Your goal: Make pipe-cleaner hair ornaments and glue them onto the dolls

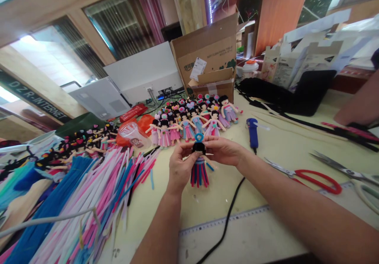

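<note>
Hands (201, 157) pinch doll (199, 165); box (207, 58) open.

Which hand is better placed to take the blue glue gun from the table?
Probably the right hand. The blue glue gun lies just beyond it on the right, while the left hand is across the doll that both hands hold.

left hand (179, 168): raised above table, palm toward camera, fingers curled in pinch, forearm entering from bottom centre | right hand (224, 150): same height, fingertips meeting left hand's, pinched closed, forearm entering from lower right, extended diagonally
</note>
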`<state>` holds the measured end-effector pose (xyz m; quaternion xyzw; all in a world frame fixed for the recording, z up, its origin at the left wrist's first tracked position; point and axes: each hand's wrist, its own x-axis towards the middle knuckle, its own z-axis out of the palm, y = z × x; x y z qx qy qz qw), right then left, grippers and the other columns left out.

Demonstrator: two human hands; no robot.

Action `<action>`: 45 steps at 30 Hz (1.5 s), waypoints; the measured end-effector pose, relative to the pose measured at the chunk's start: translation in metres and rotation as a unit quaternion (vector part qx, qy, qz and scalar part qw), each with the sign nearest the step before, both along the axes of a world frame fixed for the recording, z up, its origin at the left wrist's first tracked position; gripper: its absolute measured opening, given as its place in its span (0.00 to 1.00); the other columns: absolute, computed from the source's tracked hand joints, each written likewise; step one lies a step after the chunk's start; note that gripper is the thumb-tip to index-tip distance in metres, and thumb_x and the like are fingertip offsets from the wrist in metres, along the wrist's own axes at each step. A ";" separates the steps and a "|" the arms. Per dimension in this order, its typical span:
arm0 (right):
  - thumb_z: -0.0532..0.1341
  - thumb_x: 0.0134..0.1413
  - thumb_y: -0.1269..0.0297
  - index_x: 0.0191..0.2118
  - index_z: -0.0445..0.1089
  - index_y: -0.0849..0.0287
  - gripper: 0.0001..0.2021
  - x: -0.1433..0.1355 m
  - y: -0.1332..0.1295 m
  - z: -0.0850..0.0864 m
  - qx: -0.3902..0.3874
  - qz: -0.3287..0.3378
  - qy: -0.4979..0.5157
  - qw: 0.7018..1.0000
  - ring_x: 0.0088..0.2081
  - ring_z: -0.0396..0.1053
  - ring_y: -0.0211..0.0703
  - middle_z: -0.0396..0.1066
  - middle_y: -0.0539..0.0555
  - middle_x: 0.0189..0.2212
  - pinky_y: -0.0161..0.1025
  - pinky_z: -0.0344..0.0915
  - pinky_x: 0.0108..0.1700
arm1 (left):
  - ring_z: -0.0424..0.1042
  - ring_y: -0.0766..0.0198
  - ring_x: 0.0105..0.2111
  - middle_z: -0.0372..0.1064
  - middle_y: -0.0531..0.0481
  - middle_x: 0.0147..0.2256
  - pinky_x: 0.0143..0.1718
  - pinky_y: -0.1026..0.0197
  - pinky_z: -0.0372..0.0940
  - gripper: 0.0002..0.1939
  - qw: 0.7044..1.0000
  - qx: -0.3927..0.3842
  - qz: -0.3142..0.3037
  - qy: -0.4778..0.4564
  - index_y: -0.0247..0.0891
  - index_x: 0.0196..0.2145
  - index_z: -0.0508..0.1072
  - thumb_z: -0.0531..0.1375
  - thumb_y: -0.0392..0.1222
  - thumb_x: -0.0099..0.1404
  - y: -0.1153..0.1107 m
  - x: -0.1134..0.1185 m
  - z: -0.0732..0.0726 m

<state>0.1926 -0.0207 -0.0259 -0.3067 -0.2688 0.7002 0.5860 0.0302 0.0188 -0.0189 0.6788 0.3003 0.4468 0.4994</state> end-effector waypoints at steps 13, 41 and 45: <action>0.72 0.37 0.58 0.28 0.75 0.58 0.12 0.008 0.000 0.005 0.054 -0.090 -0.172 0.980 0.29 0.64 0.36 0.71 0.48 0.26 0.39 0.55 0.37 | 0.73 0.66 0.30 0.74 0.51 0.30 0.33 0.63 0.68 0.16 0.996 -0.083 -0.041 -0.006 0.35 0.36 0.71 0.69 0.40 0.49 -0.003 0.002 0.001; 0.64 0.45 0.49 0.29 0.74 0.57 0.15 -0.002 0.001 0.010 0.014 -0.158 -0.174 0.972 0.28 0.63 0.34 0.69 0.48 0.26 0.35 0.57 0.32 | 0.74 0.65 0.31 0.74 0.52 0.31 0.35 0.62 0.69 0.17 0.992 -0.109 -0.029 -0.055 0.36 0.34 0.70 0.70 0.39 0.46 0.001 0.003 0.003; 0.64 0.46 0.51 0.30 0.73 0.57 0.13 -0.004 0.000 0.011 0.011 -0.149 -0.233 0.961 0.30 0.64 0.36 0.69 0.49 0.26 0.36 0.58 0.33 | 0.74 0.65 0.31 0.74 0.51 0.32 0.35 0.61 0.69 0.18 0.994 -0.090 -0.022 -0.053 0.37 0.35 0.69 0.69 0.41 0.47 0.004 0.002 0.000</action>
